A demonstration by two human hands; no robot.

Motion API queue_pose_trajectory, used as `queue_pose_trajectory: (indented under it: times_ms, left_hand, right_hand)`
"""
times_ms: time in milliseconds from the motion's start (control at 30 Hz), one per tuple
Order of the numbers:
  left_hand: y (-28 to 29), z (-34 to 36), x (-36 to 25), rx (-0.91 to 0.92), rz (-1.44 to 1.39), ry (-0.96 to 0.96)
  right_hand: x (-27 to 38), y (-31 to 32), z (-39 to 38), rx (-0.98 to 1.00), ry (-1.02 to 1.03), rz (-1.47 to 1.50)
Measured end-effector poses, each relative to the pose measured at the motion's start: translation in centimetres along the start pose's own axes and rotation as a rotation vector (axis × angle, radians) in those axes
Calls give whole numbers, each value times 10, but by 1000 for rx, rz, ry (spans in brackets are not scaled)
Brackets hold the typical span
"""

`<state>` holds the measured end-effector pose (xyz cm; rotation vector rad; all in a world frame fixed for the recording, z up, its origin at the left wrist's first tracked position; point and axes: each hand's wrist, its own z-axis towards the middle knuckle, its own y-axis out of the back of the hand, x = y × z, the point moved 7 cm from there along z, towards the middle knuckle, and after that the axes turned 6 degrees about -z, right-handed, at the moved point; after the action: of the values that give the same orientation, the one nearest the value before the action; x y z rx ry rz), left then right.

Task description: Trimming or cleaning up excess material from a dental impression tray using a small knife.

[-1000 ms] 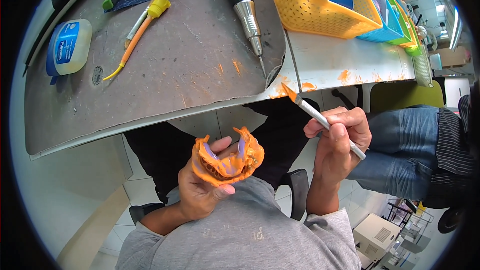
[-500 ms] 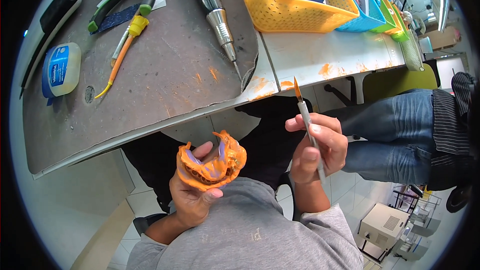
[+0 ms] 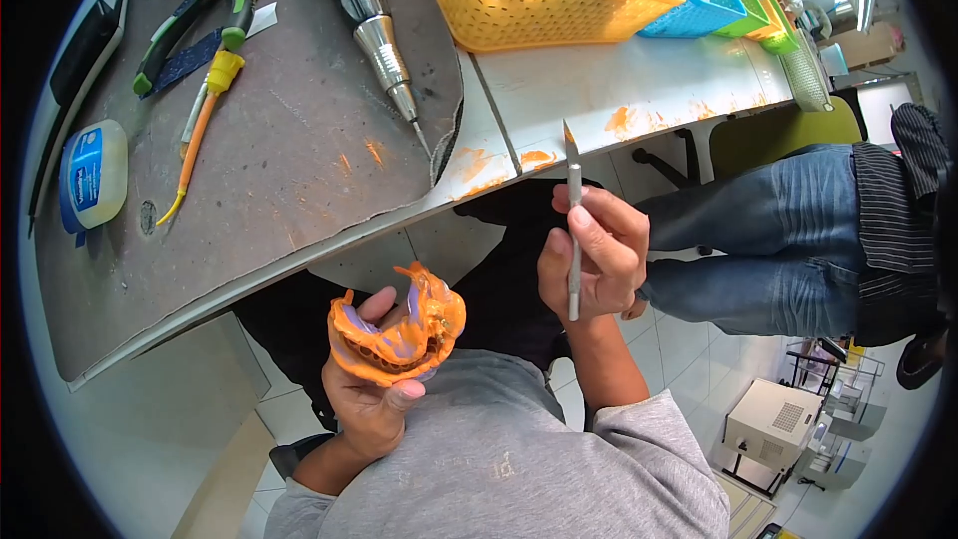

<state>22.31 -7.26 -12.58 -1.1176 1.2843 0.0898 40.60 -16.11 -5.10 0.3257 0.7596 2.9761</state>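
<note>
My left hand (image 3: 364, 394) is closed around a dental impression (image 3: 399, 339) of orange material with patches of purple, held above my lap just off the table's near edge. A row of tooth hollows shows along its lower side. In my right hand (image 3: 599, 250) is a craft knife (image 3: 575, 240) with a grey metal handle, gripped between thumb and fingers. The blade points up toward the table edge, with orange residue on it. Knife and impression are apart.
A grey mat (image 3: 299, 110) on the table bears a rotary handpiece (image 3: 379, 45), green-handled pliers (image 3: 190, 30), an orange-handled tool (image 3: 205, 130) and a jar (image 3: 95, 178). Beyond are a yellow basket (image 3: 539, 20), other baskets and orange smears. Another person's jeans-clad legs (image 3: 768, 240) are at right.
The whole view has shifted, so table things sit further left. My right hand has turned the knife more upright, and less orange covers the blade. The left hand keeps its hold on the impression.
</note>
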Motion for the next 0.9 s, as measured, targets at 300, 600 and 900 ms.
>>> queue_pose_trajectory:
  times_ms: [300, 600, 900]
  left_hand:
    - [2, 1, 1, -3, 8, -31]
    - [1, 1, 1, -1, 17, -22]
    - [-1, 3, -1, 30, -4, -44]
  right_hand:
    - [5, 10, -10, -28, 14, 49]
    - [-16, 30, 5, -77, -494, 551]
    - [-27, 23, 11, -83, -670, 696]
